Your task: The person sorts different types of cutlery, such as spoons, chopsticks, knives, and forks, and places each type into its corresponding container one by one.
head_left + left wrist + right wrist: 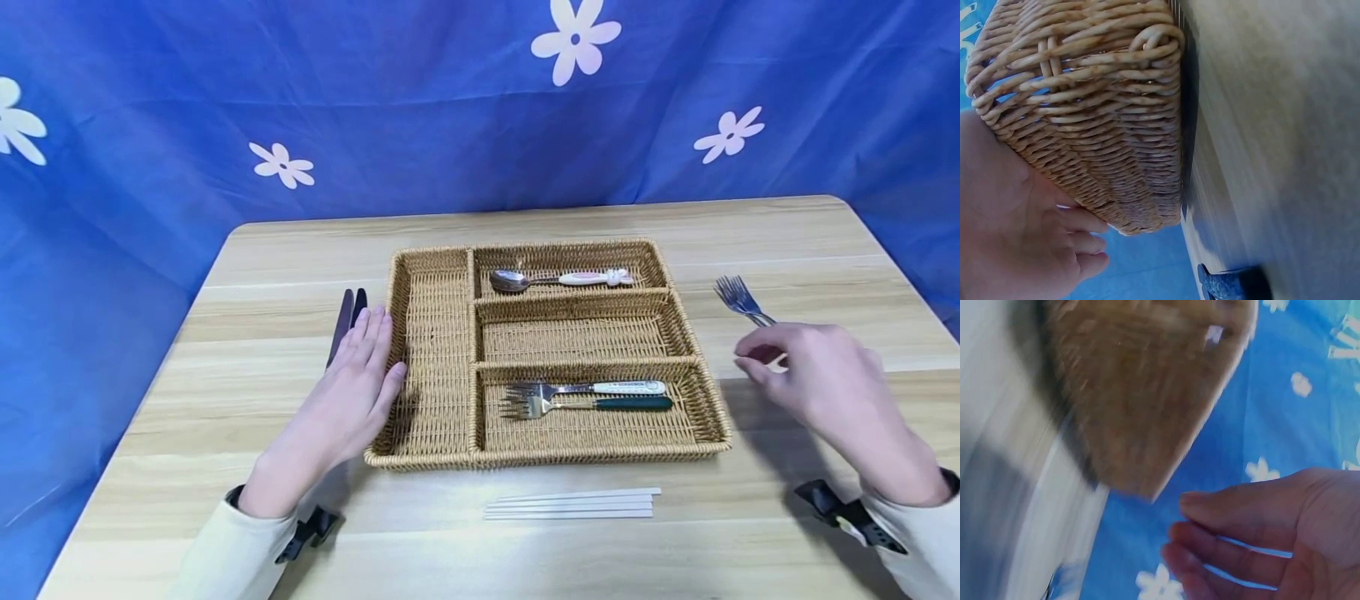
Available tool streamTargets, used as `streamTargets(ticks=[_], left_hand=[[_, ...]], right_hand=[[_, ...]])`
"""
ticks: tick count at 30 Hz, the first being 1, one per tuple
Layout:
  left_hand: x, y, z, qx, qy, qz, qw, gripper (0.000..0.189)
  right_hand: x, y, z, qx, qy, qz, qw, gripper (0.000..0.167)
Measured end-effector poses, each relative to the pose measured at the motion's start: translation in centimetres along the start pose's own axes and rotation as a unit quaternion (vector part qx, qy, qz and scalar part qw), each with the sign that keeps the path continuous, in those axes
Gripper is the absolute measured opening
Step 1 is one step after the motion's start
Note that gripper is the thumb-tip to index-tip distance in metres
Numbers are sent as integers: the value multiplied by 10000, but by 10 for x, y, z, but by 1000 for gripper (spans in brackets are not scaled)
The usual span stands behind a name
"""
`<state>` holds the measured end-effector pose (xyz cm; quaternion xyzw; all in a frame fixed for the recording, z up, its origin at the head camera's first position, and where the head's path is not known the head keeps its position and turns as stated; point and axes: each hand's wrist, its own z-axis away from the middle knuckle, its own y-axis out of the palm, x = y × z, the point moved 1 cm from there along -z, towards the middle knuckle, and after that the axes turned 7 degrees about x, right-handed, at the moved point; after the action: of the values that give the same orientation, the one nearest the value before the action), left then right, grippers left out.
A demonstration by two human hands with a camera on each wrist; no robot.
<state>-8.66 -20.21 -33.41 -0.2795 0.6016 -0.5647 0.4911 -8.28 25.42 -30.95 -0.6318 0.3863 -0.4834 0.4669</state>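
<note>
The brown, rectangular woven-wicker tray (435,358) sits near the middle of the pale wood-grain tabletop (195,433). Judged light, stiff and rough-surfaced; best held by its rim at nine and three o'clock. The left hand (348,396) rests against the nine-o'clock rim, fingers straight. At three o'clock, the right hand (821,379), loosely curled, clamps nothing, just beside slim silver metal forks (738,295).

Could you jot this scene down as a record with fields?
Container: brown wicker tray, four compartments
Back right compartment: white-handled metal spoon
Front right compartment: white-handled metal fork, green-handled metal fork
Left hand: at the tray's left side
Right hand: apparently empty, near silver metal forks
Left of tray: dark blades
Tray's near side: thin white sticks
Surface: pale wooden table
</note>
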Motion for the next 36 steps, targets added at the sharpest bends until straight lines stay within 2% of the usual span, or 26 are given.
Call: streamTargets(ticks=[4,10,21,27,36], left_hand=[[0,1,-1,6,-8,5,10000,62],[1,-1,3,9,-45,34,10000,62],[-2,0,1,2,17,87,10000,62],[-1,0,1,72,-17,94,9999,62],[-1,1,-1,50,-11,42,10000,62]], right_hand=[[-22,0,11,200,522,119,9984,9],[-38,7,16,324,825,124,9960,16],[-57,15,12,462,1105,123,9927,14],[-67,20,5,500,1150,210,9919,21],[-74,23,5,768,1482,238,9857,9]])
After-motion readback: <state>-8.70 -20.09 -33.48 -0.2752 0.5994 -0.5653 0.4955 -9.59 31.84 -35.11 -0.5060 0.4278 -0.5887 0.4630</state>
